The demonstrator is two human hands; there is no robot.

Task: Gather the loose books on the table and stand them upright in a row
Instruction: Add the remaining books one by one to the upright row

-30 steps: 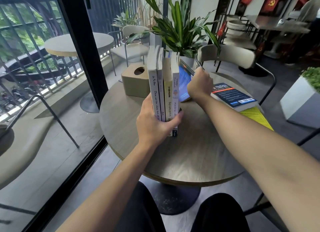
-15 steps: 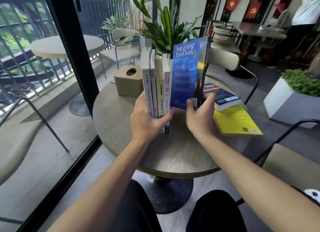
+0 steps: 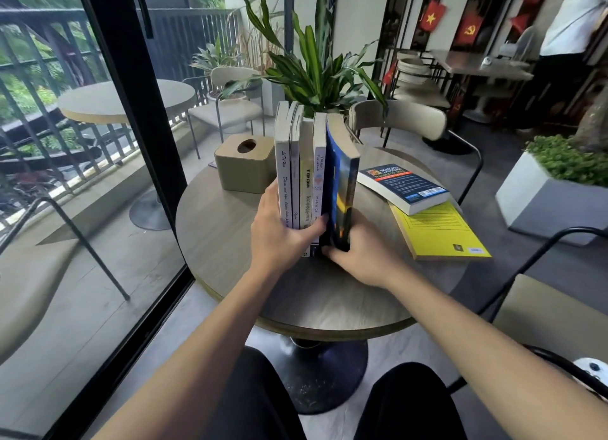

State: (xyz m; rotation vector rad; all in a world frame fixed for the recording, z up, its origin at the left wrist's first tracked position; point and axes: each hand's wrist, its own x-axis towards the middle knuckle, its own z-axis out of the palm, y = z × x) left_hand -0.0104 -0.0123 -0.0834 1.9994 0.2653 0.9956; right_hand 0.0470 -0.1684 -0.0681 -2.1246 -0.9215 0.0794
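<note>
Several pale-spined books (image 3: 301, 173) stand upright in a row on the round wooden table (image 3: 230, 242). My left hand (image 3: 279, 239) wraps around the row's near end, thumb on its left face. A blue book (image 3: 342, 183) stands against the right side of the row, and my right hand (image 3: 358, 255) grips its lower near corner. Right of the row, a dark blue book (image 3: 403, 184) lies flat, partly on top of a yellow book (image 3: 441, 232).
A tan tissue box (image 3: 243, 163) sits on the table left of the row. A potted plant (image 3: 316, 74) stands behind the books. Chairs (image 3: 399, 119) ring the table, a glass door (image 3: 128, 117) is at left, and a white planter (image 3: 549, 196) at right.
My right hand lifted the blue book off the table, turned it upright and brought it down against the right side of the row. My left hand kept holding the row.
</note>
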